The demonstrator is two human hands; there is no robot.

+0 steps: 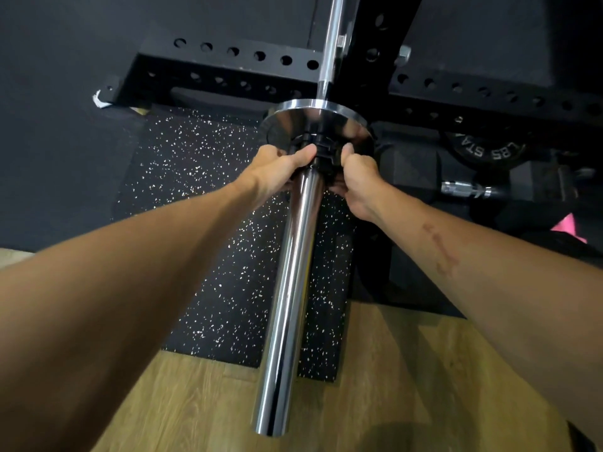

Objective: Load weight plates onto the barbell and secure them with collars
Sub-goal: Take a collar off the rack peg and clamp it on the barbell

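Observation:
A chrome barbell sleeve runs from the bottom centre up toward the rack. A small chrome weight plate sits on the sleeve at its inner end. Pressed against that plate is a black collar, wrapped around the sleeve. My left hand grips the collar from the left, thumb on top. My right hand grips it from the right, thumb up against the collar. Part of the collar is hidden by my fingers.
A black perforated rack frame crosses behind the plate. A black plate lettered "LBS" and a short chrome bar end lie at the right. Speckled black rubber mat lies below, wood floor in front, something pink far right.

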